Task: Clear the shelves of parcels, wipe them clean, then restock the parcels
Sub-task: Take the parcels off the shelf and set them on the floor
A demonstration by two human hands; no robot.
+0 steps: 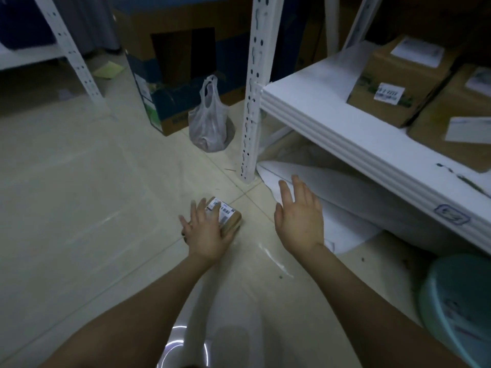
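- On the far left, a white perforated shelf upright [71, 54] leans across the view, with a yellow sheet [109, 69] lying on the floor behind it.
- Right of that stands a big blue-and-brown carton [186, 65], and a knotted plastic bag [208, 118] sits just in front of it.
- Low in the middle, the left hand [206, 232] lies on a small brown parcel [225, 217] on the tiled floor, fingers spread and fairly straight across its top.
- The parcel lies label up, skewed to the tile joints, with one corner pointing away toward the white post [252, 88]. The hand hides too much to tell its long axis.
- The right hand [300, 219] hovers wide open, palm down, holding nothing, over the edge of a soft white package [358, 197] under the shelf.
- Above that, the white shelf [332, 134] carries two labelled cardboard boxes [393, 83] side by side.
- At the lower right sits a teal tub [459, 301].
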